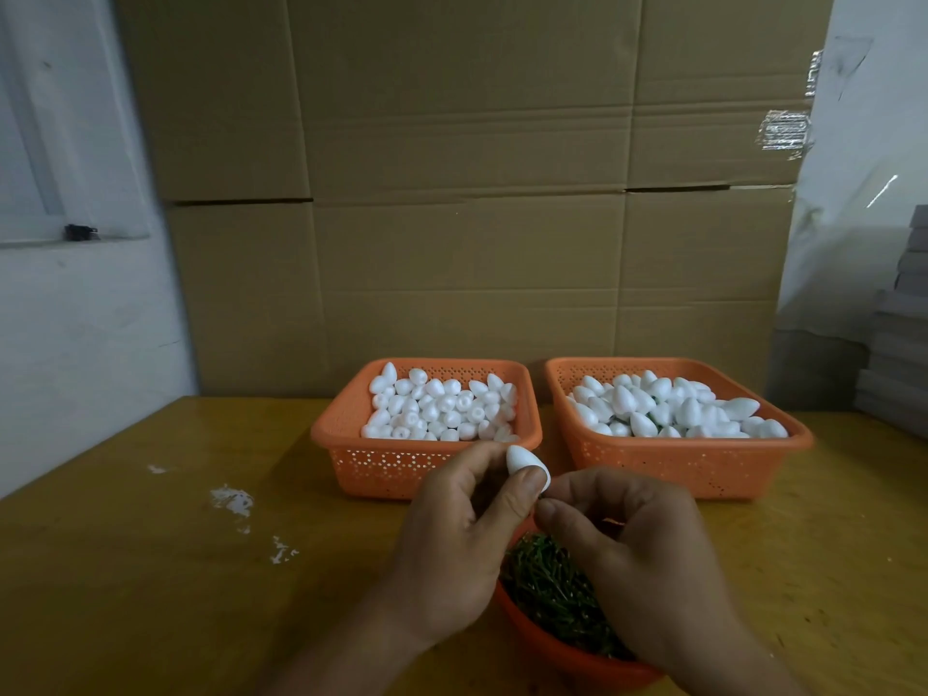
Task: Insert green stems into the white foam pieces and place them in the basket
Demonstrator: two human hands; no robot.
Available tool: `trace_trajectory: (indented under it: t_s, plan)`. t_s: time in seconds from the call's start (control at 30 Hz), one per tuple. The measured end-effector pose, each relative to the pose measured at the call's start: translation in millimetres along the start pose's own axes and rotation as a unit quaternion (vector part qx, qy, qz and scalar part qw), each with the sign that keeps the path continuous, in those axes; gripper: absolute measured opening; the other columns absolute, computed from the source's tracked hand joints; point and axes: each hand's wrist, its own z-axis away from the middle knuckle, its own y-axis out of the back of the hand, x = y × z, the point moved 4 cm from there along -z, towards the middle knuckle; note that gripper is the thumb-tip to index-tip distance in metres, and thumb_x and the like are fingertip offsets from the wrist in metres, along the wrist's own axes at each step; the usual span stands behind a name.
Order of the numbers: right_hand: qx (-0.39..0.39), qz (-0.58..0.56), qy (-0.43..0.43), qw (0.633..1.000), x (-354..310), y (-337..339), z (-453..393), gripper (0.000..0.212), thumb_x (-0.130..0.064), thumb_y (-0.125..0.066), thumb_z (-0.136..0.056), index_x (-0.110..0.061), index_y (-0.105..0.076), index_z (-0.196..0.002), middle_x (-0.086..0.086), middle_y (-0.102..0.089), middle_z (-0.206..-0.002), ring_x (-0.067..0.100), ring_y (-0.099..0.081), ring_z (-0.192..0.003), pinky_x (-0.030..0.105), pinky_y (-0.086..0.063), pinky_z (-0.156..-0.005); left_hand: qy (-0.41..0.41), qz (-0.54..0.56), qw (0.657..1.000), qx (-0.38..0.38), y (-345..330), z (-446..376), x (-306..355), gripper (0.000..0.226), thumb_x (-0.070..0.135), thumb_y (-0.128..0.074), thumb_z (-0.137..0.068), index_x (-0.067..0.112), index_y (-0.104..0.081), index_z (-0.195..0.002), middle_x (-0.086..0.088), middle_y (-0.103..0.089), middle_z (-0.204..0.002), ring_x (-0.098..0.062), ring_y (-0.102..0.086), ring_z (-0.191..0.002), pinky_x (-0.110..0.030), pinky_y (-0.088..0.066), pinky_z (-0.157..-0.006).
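White foam piece pinched by left hand.

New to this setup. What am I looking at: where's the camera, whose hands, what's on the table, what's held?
There is one picture, from a wide-angle camera worn on a person's head, looking forward and down. No robot: these are bare hands.

On the wooden table stand two orange baskets. The left basket holds plain white foam pieces; the right basket holds foam pieces too, with bits of green among them. Nearest the person is an orange bowl of green stems.

The left hand pinches one foam piece. The right hand has its fingertips curled just beneath it, presumably with a stem, which I cannot make out.
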Motion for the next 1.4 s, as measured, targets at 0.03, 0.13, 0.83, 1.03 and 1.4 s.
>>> trace_trajectory:
  t_s: [0.03, 0.13, 0.83, 1.03, 1.4]
  plan:
    - [0.002, -0.003, -0.001, 1.000, 0, -1, 0, 0.020, -0.022, -0.078, -0.083, -0.042, -0.073, -0.081, -0.009, -0.072, -0.068, 0.008, -0.065, -0.059, 0.024, -0.053, -0.055, -0.006, -0.012, 1.000, -0.001, 0, 0, 1, 0.021, 0.050, -0.060, -0.090, 0.031, -0.067, -0.093, 0.016, -0.061, -0.069, 0.004, -0.055, -0.064, -0.014, -0.043, -0.060]
    - [-0.001, -0.012, -0.001, 1.000, 0, -3, 1, 0.019, -0.021, -0.077, -0.084, -0.039, -0.074, -0.080, -0.008, -0.073, -0.068, 0.008, -0.066, -0.060, 0.025, -0.053, -0.056, -0.015, -0.028, 1.000, -0.001, 0, 1, 2, 0.022, 0.051, -0.057, -0.090, 0.030, -0.065, -0.091, 0.014, -0.060, -0.069, 0.003, -0.054, -0.063, -0.015, -0.042, -0.059]
    - [-0.022, -0.083, -0.035, 0.996, -1, -4, -1, 0.016, -0.020, -0.074, -0.085, -0.034, -0.075, -0.077, -0.004, -0.073, -0.070, 0.004, -0.064, -0.059, 0.014, -0.049, -0.057, -0.008, 0.034, 0.999, 0.020, -2, 2, 5, 0.020, 0.042, -0.063, -0.090, 0.026, -0.071, -0.099, 0.019, -0.066, -0.068, 0.006, -0.061, -0.065, -0.010, -0.046, -0.056]
    - [0.032, -0.081, -0.072, 0.994, 7, 12, -10, 0.010, -0.016, -0.074, -0.085, -0.020, -0.077, -0.077, -0.002, -0.075, -0.072, 0.003, -0.063, -0.056, 0.014, -0.049, -0.054, -0.001, 0.023, 0.999, 0.032, -4, 4, 3, 0.022, 0.044, -0.054, -0.091, 0.034, -0.068, -0.105, 0.011, -0.059, -0.066, -0.007, -0.051, -0.060, -0.023, -0.041, -0.054]
    - [0.210, 0.219, -0.075, 0.950, 73, 83, -99, 0.015, -0.006, -0.066, -0.089, -0.012, -0.080, -0.092, -0.007, -0.068, -0.067, 0.010, -0.060, -0.052, 0.025, -0.045, -0.050, -0.028, -0.075, 0.996, 0.025, -10, 9, -1, 0.017, 0.043, -0.053, -0.095, 0.032, -0.065, -0.098, -0.005, -0.060, -0.071, -0.024, -0.058, -0.066, -0.043, -0.048, -0.060]
